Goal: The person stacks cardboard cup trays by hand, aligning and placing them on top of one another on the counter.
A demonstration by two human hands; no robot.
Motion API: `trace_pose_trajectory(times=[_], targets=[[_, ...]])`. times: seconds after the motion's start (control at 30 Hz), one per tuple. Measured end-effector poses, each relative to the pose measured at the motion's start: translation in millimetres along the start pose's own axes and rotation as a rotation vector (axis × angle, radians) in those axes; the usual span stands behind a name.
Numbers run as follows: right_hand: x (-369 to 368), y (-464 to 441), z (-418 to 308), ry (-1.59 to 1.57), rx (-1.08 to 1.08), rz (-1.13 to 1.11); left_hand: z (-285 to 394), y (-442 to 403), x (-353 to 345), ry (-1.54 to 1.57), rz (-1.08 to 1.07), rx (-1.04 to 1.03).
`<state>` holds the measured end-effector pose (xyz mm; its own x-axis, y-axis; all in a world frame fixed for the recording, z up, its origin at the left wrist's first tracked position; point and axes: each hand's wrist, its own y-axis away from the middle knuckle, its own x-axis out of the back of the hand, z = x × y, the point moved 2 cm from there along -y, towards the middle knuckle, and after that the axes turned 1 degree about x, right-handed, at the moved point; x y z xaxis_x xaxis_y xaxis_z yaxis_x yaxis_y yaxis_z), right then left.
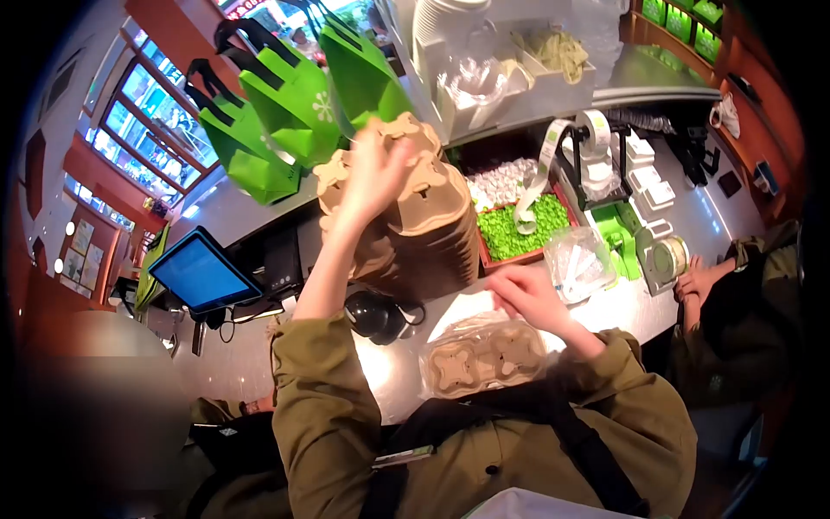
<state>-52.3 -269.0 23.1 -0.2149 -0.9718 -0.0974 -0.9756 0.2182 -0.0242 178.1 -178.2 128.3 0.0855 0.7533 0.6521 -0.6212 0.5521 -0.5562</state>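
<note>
My left hand (373, 177) is raised over a tall stack of brown cardboard cup carriers (432, 195), its thumb apart from its motion-blurred fingers. Nothing shows in its grasp; whether it touches the stack is unclear. On the metal counter (380, 381), close to my body, lies a cup carrier in clear plastic (486, 359). Just above its right part is my right hand (529, 297), fingers loosely bent and slightly apart, holding nothing visible.
Green bags (290, 108) stand behind the stack. A tablet (203, 270) and black round device (372, 316) are at left. A red tray of green packets (527, 227), a label printer (596, 156) and a clear bag (577, 264) lie right, near another person's hands (702, 281).
</note>
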Motion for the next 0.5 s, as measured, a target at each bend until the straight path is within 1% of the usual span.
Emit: trace_pose_trajectory(times=[0.03, 0.1, 0.13, 0.17, 0.2, 0.23, 0.27, 0.3, 0.33, 0.37, 0.4, 0.47, 0.5], targets=[[13.1, 17.4, 15.3, 0.059, -0.090, 0.014, 11.3, 10.2, 18.9, 0.060, 0.149, -0.064], [36.6, 54.2, 65.1, -0.018, -0.266, 0.133, 54.9, 53.5, 62.4, 0.098, 0.406, -0.173], [42.2, 75.7, 89.9, -0.087, -0.314, 0.244, 47.2, 82.7, 61.8, 0.357, 0.637, -0.189], [43.2, 93.2, 105.3, -0.025, -0.344, 0.313, 34.5, 115.4, 60.3, 0.602, 0.685, -0.286], [43.0, 111.0, 118.9, 0.042, -0.387, 0.379, 23.1, 156.7, 55.4, 0.124, 0.738, -0.227], [39.4, 124.5, 136.6, 0.079, -0.357, 0.421, -0.7, 194.9, 31.2, 0.496, 0.605, -0.324], [30.8, 129.8, 135.5, 0.017, -0.394, 0.450, -3.2, 226.4, 7.0, 0.265, 0.320, -0.078], [25.8, 132.7, 139.2, 0.156, -0.375, 0.461, -6.9, 260.4, -18.2, 0.383, 0.150, 0.457], [21.5, 130.8, 135.9, 0.115, -0.383, 0.517, -15.4, 292.2, -35.1, 0.439, -0.028, 0.720], [18.0, 129.2, 137.1, 0.155, -0.350, 0.573, -37.9, 335.1, -47.5, 0.323, -0.029, 0.793], [21.3, 127.9, 143.9, 0.184, -0.369, 0.573, -26.0, 347.1, -51.2, 0.386, -0.064, 0.928], [24.6, 123.1, 151.7, 0.238, -0.398, 0.570, -15.9, 352.1, -53.4, 0.217, -0.046, 0.852], [25.9, 121.0, 148.3, 0.326, -0.354, 0.550, -18.8, 354.3, -51.8, 0.197, -0.089, 0.861]])
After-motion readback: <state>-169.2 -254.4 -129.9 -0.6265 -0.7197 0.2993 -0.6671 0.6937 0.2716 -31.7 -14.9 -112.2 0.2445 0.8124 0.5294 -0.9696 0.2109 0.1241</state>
